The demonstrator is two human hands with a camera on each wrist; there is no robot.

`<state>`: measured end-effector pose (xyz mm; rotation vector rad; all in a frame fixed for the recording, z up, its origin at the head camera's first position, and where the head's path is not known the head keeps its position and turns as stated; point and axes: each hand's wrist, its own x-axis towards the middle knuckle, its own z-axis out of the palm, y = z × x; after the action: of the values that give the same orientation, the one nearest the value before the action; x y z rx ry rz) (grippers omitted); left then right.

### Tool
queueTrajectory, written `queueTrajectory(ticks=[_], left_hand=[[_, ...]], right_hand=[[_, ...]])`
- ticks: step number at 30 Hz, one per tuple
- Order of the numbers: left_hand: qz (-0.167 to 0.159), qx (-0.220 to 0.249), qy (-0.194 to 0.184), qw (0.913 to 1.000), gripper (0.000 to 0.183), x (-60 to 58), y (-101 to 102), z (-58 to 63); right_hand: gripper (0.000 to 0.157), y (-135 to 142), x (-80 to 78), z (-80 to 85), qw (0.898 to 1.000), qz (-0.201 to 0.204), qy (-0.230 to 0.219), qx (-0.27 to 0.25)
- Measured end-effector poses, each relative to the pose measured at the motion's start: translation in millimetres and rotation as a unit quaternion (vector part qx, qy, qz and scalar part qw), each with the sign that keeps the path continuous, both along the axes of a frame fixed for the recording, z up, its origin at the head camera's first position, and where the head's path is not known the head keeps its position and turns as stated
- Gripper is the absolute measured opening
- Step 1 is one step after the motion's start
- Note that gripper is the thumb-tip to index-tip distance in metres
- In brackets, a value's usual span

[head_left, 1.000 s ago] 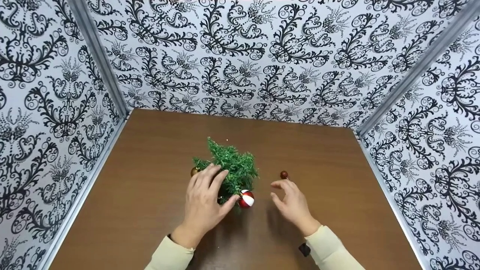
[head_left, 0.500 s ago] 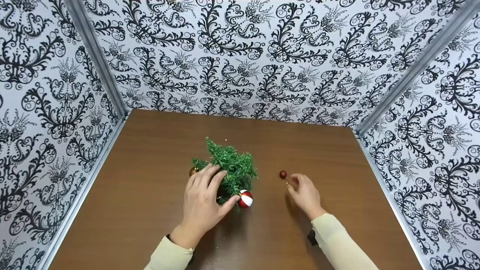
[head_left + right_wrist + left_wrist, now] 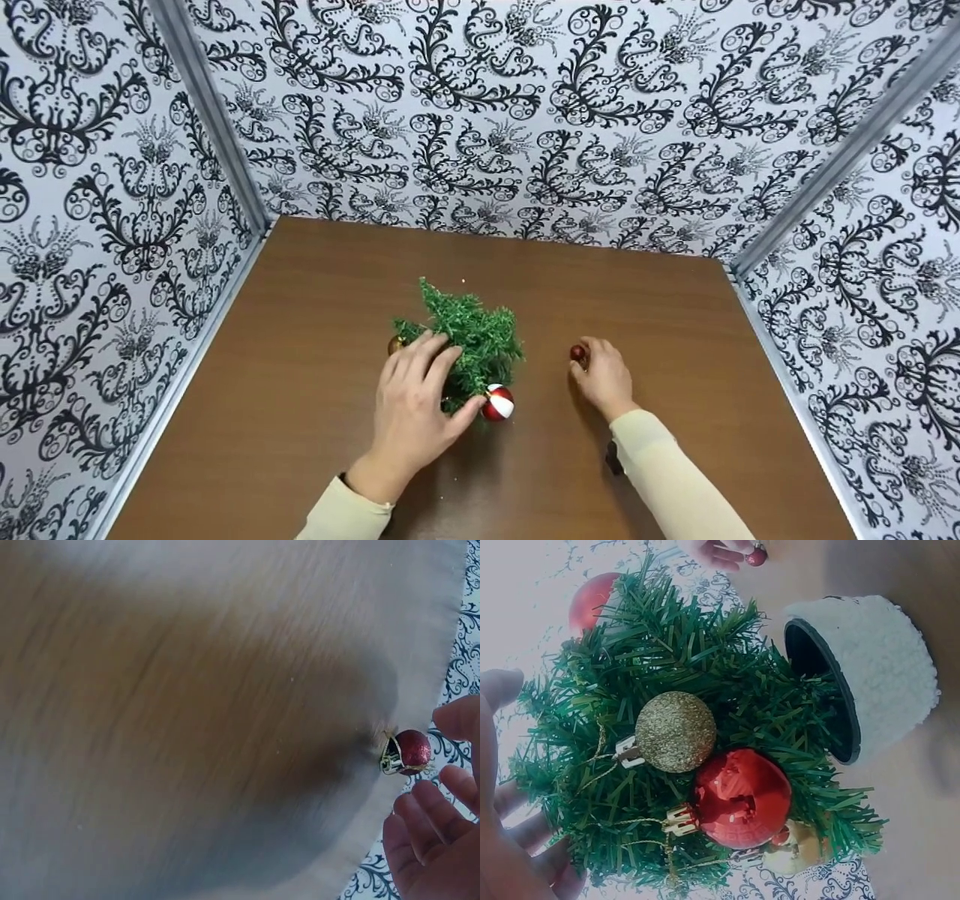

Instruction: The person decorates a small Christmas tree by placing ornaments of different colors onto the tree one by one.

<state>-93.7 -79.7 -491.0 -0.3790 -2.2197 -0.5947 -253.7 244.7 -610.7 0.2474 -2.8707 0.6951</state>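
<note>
A small green Christmas tree (image 3: 480, 334) stands on the table, hung with baubles. My left hand (image 3: 416, 405) rests against its near left side, fingers spread on the branches, thumb beside a red-and-white bauble (image 3: 498, 403). In the left wrist view, a gold glitter bauble (image 3: 676, 732) and a shiny red bauble (image 3: 742, 799) hang near the white fluffy pot (image 3: 885, 679). To the right of the tree, my right hand (image 3: 606, 375) is at a small dark red glitter bauble (image 3: 412, 752) with a gold cap and string. Thumb and fingers stand parted around it.
The brown wooden table (image 3: 337, 262) is bordered by patterned black-and-white walls (image 3: 480, 135) at the back and sides, with grey metal posts (image 3: 217, 120) in the corners. A gold bauble (image 3: 395, 345) shows at the tree's left side.
My right hand first shifts right, past the small red bauble, then comes forward to it with thumb and fingers around it. My left hand stays on the tree.
</note>
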Motion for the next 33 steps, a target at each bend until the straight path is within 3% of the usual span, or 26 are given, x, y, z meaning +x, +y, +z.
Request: queueTrajectory(ticks=[19,33], left_hand=[[0.012,-0.007,-0.015,0.9998,0.062,0.8,3,5.9],[0.046,0.009,-0.008,0.9989,0.059,1.6,13,10.2]], right_hand=[[0.040,0,-1.3,-4.8,1.000,0.004,-0.002,0.027],[0.028,-1,-1.5,-2.6,0.999,-0.003,-0.009,0.041]])
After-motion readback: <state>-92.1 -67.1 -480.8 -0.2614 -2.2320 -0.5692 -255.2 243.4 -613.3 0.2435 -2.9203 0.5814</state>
